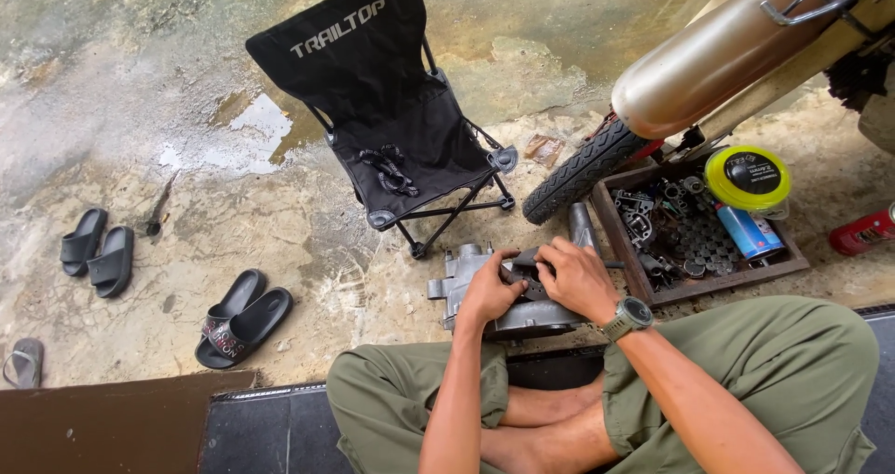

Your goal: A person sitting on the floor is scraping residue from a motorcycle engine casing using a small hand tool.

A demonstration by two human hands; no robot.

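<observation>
Person sits cross-legged at the edge of a dark mat, both hands on a grey metal engine casing [471, 278] that rests on the concrete floor [298, 222] just in front of the knees. Casing lies flat-ish, long axis running roughly left-right across the view, slightly tilted up toward the left; its lugged end points left toward the sandals, the other end is hidden under the hands. Left hand [489, 292] is curled over the casing's top near its middle, fingers closed against the metal. Right hand [578, 276], wristwatch [631, 316] on that wrist, is cupped over the right part of the casing, fingers bent and pressing a small dark part; exactly what it pinches is too hidden to tell. Hands sit just beside each other, almost touching.

Around: black folding camp chair [392, 110] stands upright behind the casing, a black strap on its seat. Wooden tray [643, 283] of small metal parts sits right of the hands, holding a blue spray can [749, 233] and a yellow-lidded round tub [748, 178]. A motorcycle tyre [578, 168] touches the ground near the tray's back corner, tan bodywork above. Red can [862, 232] lies at far right. Two pairs of black sandals [238, 316] lie well left.
</observation>
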